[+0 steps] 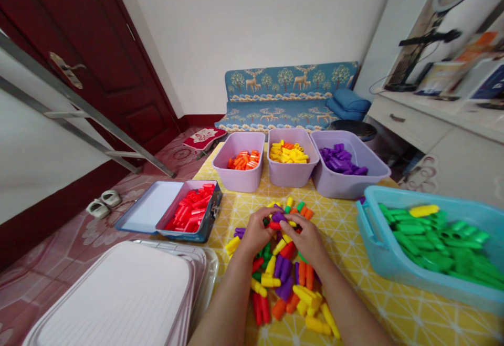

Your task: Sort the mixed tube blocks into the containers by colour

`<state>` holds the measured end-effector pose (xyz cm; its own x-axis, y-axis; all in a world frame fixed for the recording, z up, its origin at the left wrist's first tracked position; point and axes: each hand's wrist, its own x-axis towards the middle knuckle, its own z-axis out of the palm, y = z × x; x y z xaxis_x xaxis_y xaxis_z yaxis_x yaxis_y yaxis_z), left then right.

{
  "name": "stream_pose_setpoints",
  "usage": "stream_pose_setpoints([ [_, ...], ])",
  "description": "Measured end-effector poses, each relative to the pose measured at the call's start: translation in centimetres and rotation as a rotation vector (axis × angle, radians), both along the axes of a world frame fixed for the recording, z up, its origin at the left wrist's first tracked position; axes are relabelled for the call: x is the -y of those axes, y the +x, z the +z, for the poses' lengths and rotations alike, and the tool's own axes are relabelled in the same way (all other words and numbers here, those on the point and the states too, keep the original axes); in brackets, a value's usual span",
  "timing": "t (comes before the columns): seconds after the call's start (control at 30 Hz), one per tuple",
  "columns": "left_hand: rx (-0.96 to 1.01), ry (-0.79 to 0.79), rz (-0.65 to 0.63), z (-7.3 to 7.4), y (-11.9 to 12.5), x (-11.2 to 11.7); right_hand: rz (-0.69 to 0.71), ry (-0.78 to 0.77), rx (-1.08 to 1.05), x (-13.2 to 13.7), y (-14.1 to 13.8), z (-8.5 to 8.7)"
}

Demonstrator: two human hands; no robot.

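Note:
My left hand [258,231] and my right hand [309,238] meet over a mixed pile of small plastic tube-shaped pieces. Between their curled fingertips is a purple tube piece [277,216], with a red tube piece [274,226] just below it; the fingers partly hide both. Below the hands lie yellow tube pieces [270,281], purple ones [282,268], orange ones [306,274] and red ones [260,308]. A few green pieces [300,206] show at the pile's far edge.
Along the table's far side, lilac bins hold orange [238,180], mostly yellow [289,174] and purple [338,187] pieces. A hinged box [210,225] of red pieces stands left, behind stacked lids [114,299]. A blue basin [413,278] at right holds green pieces and one yellow.

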<state>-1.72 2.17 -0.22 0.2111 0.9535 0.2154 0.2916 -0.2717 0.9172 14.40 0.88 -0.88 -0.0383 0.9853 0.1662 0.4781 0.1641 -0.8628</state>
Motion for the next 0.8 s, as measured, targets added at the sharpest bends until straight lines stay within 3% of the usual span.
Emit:
stream_pose_setpoints([
  [0.23,0.082,-0.020,0.065,-0.1,0.0,-0.1,-0.058,0.100,-0.210,-0.2,0.1,0.0],
  [0.4,0.228,-0.044,0.084,-0.2,-0.1,-0.2,-0.022,0.115,-0.303,-0.1,0.3,0.3],
  [0.63,0.277,-0.053,-0.004,-0.2,-0.3,-0.1,0.096,0.144,-0.295,0.4,0.3,1.2],
  [0.8,0.285,-0.094,0.001,-0.2,-0.3,0.0,0.094,0.200,-0.269,0.6,0.0,1.3],
])
